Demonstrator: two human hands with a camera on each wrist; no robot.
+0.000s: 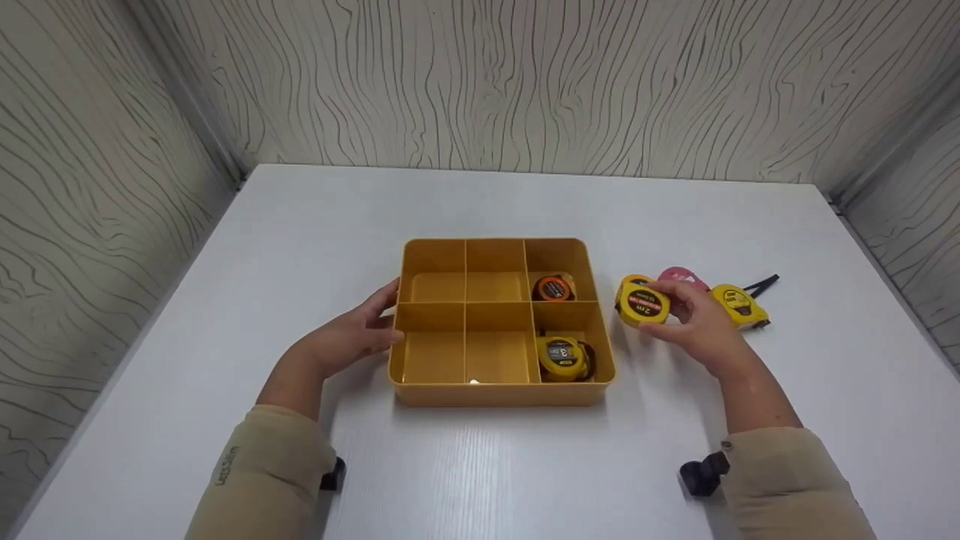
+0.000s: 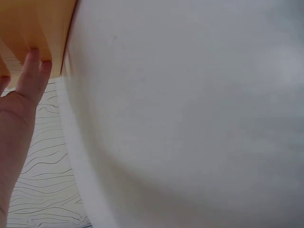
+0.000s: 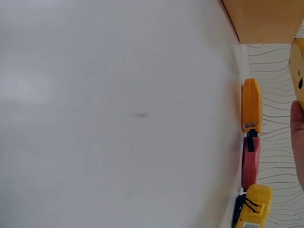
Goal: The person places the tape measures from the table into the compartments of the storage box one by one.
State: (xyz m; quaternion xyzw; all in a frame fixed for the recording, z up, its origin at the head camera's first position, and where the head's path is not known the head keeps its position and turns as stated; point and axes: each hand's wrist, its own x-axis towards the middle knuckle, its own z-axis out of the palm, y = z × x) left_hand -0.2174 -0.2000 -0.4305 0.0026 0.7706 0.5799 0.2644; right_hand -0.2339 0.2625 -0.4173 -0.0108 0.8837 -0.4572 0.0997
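Note:
My right hand (image 1: 701, 330) pinches a yellow tape measure (image 1: 643, 304) with a black and red label, just right of the compartment box. In the right wrist view this tape measure (image 3: 297, 71) is raised off the table. Straight fingers of my left hand (image 1: 349, 337) rest against the left wall of the yellow six-compartment box (image 1: 499, 395). An orange and black tape measure (image 1: 553, 288) lies in the back right compartment. The front right one holds a yellow tape measure with a grey label (image 1: 562, 356).
Right of the box lie an orange-yellow tape measure (image 3: 251, 107), partly hidden in the head view, a pink one (image 1: 681, 277), and a yellow one (image 1: 736, 304) with a black strap (image 1: 763, 285). All are on the white table (image 1: 337, 217), with patterned walls around it.

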